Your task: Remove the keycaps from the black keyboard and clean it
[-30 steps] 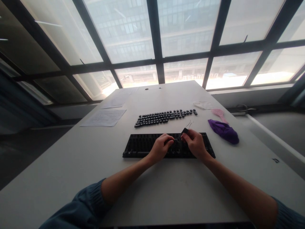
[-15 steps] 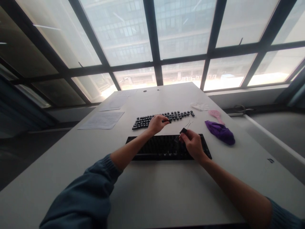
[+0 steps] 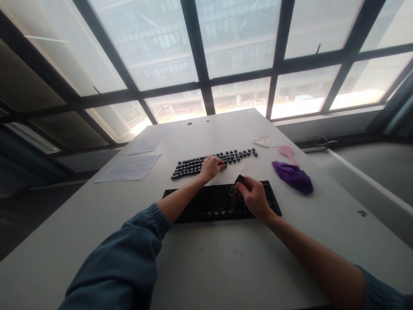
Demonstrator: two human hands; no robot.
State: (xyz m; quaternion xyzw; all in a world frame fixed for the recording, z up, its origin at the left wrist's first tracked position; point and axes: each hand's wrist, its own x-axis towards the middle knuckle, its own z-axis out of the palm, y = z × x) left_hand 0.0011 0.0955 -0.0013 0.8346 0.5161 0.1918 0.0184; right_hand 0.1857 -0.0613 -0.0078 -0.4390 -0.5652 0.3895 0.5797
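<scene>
My left hand [image 3: 212, 168] is down at the near edge of the loose black keycaps [image 3: 189, 166], with its fingers pinched on a dark keycap [image 3: 225, 165]. The keycaps lie in rows on the white table beyond the keyboard. My right hand [image 3: 254, 196] is closed around a wire keycap puller [image 3: 239, 178] with a black handle. Its thin wire loops point up and away from the hand. Beneath both forearms lies the black keyboard [image 3: 222, 206]. Most of its surface looks dark and without caps, and its details are hard to make out.
On the right of the table [image 3: 206, 262] lie a purple cloth pouch [image 3: 293, 177], a pink perforated brush [image 3: 285, 150] and a crumpled clear plastic bag [image 3: 265, 141]. Paper sheets [image 3: 129, 168] are at the left. Large windows stand beyond the table's far edge.
My left hand has lowered its keycap toward the table beside the other keycaps. The right hand keeps the puller over the keyboard. The whole view has shifted slightly.
</scene>
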